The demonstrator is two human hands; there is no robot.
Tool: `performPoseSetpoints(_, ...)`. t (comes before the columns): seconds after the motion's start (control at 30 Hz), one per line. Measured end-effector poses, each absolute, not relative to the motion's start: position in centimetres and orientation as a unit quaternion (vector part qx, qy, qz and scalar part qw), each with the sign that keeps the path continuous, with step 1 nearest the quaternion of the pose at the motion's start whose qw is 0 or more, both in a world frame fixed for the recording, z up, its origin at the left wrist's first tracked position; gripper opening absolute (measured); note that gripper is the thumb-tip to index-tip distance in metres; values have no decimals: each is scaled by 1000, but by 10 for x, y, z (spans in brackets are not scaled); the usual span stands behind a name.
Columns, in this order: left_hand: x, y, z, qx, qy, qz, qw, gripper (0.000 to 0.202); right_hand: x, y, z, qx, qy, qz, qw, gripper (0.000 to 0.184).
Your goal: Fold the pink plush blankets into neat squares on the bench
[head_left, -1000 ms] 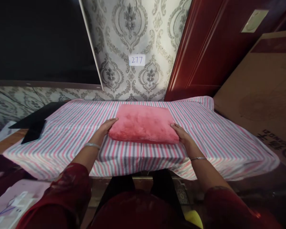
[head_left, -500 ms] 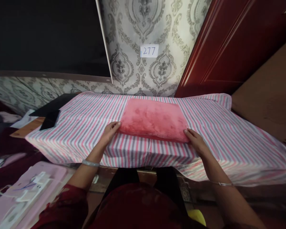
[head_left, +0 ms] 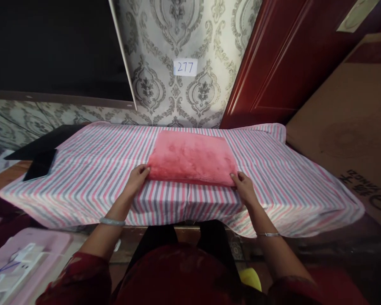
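A pink, plush-looking folded cloth [head_left: 192, 156] lies flat as a rectangle on the striped tablecloth [head_left: 104, 169]. Its near edge shows the darker, fuzzier surface. At its near left corner, my left hand [head_left: 139, 178] pinches the edge between thumb and fingers. My right hand [head_left: 243, 185] grips the near right corner in the same way. Both hands rest low, close to the table's front edge, and the fingertips are partly hidden by the cloth.
A dark phone [head_left: 41, 164] lies at the table's left end beside a black flat panel [head_left: 47, 140]. A large screen [head_left: 51, 51] is on the wall behind. On the right stands a cardboard box [head_left: 346, 118]. A pink lid-like surface [head_left: 47, 241] is at lower left.
The view has turned a little to the right, so the scene shifts left and more of the box shows. Both hands still hold the near corners of the folded cloth.
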State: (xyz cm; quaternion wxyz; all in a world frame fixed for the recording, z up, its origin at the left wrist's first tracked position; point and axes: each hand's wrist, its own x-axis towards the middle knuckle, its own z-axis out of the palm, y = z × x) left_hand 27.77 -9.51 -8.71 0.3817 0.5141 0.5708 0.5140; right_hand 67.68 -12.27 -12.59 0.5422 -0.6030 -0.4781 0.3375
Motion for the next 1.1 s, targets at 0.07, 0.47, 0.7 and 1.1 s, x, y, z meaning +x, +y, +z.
performPoseSetpoints(0.07,276,-99,-88,508,573,505,397,43,677,-125,-125,-596,-466,363,544,51)
performPoseSetpoints(0.47,283,-106,-87,462,577,522,426,48,669,-136,-116,-560,-395,450,573,61)
performPoseSetpoints(0.7,285,-104,-83,410,507,497,573,72,660,-138,-121,-512,-379,531,559,94)
performPoseSetpoints(1.1,287,-108,-41,490,492,555,458,47,660,-143,-83,-512,-428,429,608,65)
